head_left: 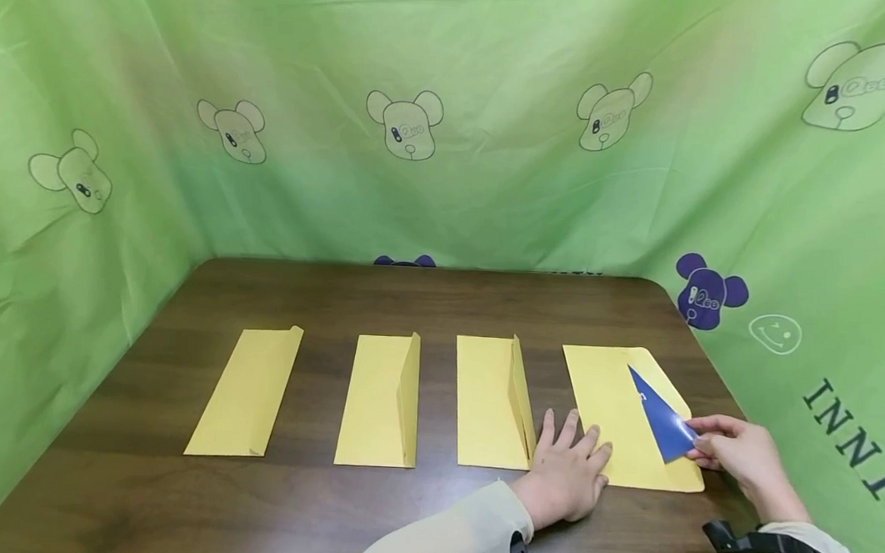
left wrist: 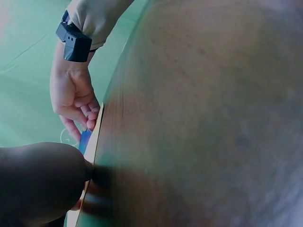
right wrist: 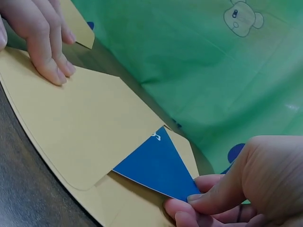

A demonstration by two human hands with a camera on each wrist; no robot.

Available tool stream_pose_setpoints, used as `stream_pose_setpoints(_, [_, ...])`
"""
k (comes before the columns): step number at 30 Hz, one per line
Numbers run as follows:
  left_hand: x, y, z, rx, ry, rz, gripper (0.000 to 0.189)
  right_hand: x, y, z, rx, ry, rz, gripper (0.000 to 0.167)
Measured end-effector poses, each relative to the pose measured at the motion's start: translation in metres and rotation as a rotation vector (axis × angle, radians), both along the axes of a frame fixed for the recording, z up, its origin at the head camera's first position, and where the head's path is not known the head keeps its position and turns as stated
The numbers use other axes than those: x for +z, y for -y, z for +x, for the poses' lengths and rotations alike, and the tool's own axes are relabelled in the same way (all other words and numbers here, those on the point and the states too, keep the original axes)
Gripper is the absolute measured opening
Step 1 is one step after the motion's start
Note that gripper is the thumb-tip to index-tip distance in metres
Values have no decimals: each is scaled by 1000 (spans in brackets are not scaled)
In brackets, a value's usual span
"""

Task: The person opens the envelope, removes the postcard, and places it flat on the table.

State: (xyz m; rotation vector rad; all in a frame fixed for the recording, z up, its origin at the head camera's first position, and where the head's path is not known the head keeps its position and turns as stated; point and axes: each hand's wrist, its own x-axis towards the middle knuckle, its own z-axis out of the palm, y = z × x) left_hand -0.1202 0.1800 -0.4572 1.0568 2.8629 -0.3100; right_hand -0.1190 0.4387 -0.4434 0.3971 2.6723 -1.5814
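Observation:
At the right of the table lies a yellow envelope (head_left: 602,385) with its flap spread toward the right. A blue card (head_left: 660,417), partly tucked into its mouth, shows as a triangle with a small white mark near the top. My right hand (head_left: 741,459) pinches the card's outer corner between thumb and fingers; the right wrist view gives this grip on the card (right wrist: 156,163) up close. My left hand (head_left: 567,471), fingers spread, rests on the lower left edge of the same envelope. The part of the card inside the envelope is hidden.
Three more yellow envelopes stand in a row to the left: one at far left (head_left: 244,391), a second (head_left: 376,398), and a third (head_left: 488,404) close beside my left hand. Their flaps are folded over, some slightly raised. A green printed curtain (head_left: 416,200) surrounds the brown table (head_left: 175,505).

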Motion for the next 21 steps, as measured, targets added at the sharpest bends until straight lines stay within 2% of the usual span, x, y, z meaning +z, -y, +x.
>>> stream_pose_setpoints(2, [0,0,-1,1,0,-6,48,1,-1,0,-16,-5,-7,32])
stream_pose_setpoints(7, [2,0,-3,1,9,-5,48,1,-8,0,-48,-13,-32,21])
stream_pose_setpoints(12, [1,1,-5,8,4,0,48,2,-15,-1,-76,-23,-12,19])
stream_pose_setpoints(18, [0,2,-6,8,10,-1,48,5,-23,-1,-129,-2,-21,24])
stream_pose_setpoints(21, [0,3,-7,8,16,-4,48,7,-26,0,-151,6,-31,36])
